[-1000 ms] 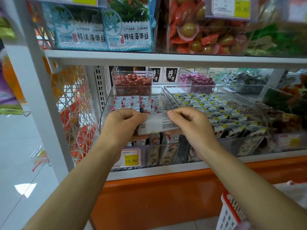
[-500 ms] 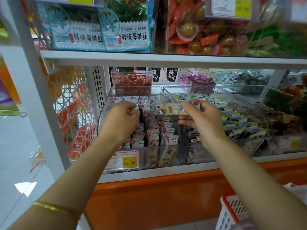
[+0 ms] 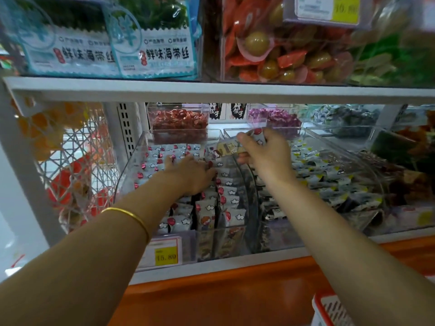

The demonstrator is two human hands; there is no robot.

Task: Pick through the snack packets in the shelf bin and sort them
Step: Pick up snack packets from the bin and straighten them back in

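A clear plastic shelf bin point(image 3: 131, 165) holds several white snack packets point(image 3: 231, 201) with red dots and cloud marks. My left hand point(image 3: 190, 172) reaches into this bin, its fingers lying on the packets; what they hold, if anything, is hidden. My right hand point(image 3: 266, 149) is raised over the divider between this bin and the one to its right, pinching a small packet point(image 3: 227, 148) with a yellow and brown print. A gold bangle sits on my left wrist.
The right-hand bin point(image 3: 367, 147) holds packets marked with yellow. Small tubs of red point(image 3: 180, 123) and purple sweets point(image 3: 275, 117) stand behind. The upper shelf edge point(image 3: 211, 92) hangs just above. A price tag point(image 3: 164, 254) fronts the bin; a red-rimmed basket point(image 3: 329, 309) sits bottom right.
Both hands let go of a white pack they held together. My left hand pushed deeper into the left bin; my right hand lifted a small packet up and to the right.
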